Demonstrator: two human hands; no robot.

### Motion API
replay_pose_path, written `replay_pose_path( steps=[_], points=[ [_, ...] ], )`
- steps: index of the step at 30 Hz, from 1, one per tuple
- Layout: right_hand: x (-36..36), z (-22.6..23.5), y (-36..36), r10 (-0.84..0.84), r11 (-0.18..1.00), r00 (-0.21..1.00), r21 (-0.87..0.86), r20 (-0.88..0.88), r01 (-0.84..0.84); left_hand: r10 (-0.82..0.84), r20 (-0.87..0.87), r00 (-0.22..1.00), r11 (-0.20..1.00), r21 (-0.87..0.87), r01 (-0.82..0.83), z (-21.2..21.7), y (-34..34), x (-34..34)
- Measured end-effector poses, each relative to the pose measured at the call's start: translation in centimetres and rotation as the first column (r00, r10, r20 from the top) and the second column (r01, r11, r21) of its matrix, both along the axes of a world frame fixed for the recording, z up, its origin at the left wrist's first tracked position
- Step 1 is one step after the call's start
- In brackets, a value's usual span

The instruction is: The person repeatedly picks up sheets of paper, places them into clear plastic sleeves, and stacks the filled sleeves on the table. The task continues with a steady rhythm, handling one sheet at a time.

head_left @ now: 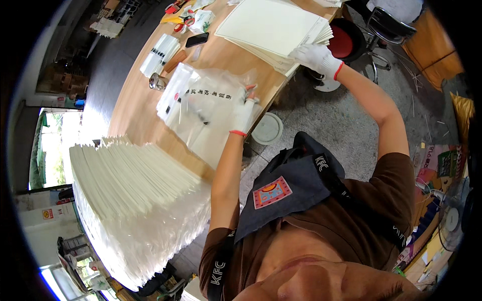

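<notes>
My left hand (244, 113), in a white glove with a red cuff and bare fingertips, is closed at the edge of a clear printed plastic bag (213, 113). The bag lies flat on the table, over a pile of similar bags. Farther off, my right hand (317, 59), gloved the same way, grips the near right corner of a stack of large cream paper sheets (271, 22). Its thumb and fingers meet at the paper's edge; how many sheets they hold is hidden. Some lower sheets are fanned out of line.
A tall stack of bagged paper (135, 190) rises at the left end of the wooden table (133, 108). Along the far side lie a phone (197, 39), a glass jar (157, 82), folded bags (159, 54) and red scissors (189, 20). A lidded bucket (267, 129) and a chair (389, 25) stand beyond the table edge.
</notes>
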State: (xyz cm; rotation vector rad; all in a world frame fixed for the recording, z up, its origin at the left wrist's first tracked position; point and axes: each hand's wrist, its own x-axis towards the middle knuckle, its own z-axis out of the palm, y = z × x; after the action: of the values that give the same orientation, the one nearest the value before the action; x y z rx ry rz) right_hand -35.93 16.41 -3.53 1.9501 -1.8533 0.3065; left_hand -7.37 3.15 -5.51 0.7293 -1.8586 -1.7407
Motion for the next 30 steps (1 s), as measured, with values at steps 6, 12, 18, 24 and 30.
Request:
replay_pose_path(
  steps=[6, 12, 18, 24, 30],
  points=[
    [10.7, 7.0, 1.0, 0.013, 0.941, 0.999, 0.34, -0.036, 0.0, 0.086, -0.222, 0.971, 0.647, 0.753, 0.114, 5.6, 2.6, -4.7],
    [10.0, 1.1, 4.1, 0.2, 0.966, -0.251, -0.233, 0.947, -0.109, -0.024, 0.149, 0.989, 0.925, 0.378, -0.035, 1.0, -2.6, 2.2],
    [12.8, -1.1, 3.1, 0.104, 0.991, -0.389, -0.126, 0.916, -0.032, -0.084, 0.647, 0.758, 0.965, -0.137, 0.224, 7.5, 4.7, 1.7],
    [15.8, 1.0, 2.6, -0.241, 0.968, 0.243, 0.213, 0.94, 0.135, -0.114, 0.534, 0.837, 0.864, -0.363, 0.349, 3.9, 6.3, 2.0],
    [14.1, 4.5, 5.0, 0.019, 0.979, 0.808, 0.152, 0.589, -0.134, 0.197, -0.283, 0.939, 0.954, 0.278, -0.117, 12.0, -2.3, 9.7]
  ],
)
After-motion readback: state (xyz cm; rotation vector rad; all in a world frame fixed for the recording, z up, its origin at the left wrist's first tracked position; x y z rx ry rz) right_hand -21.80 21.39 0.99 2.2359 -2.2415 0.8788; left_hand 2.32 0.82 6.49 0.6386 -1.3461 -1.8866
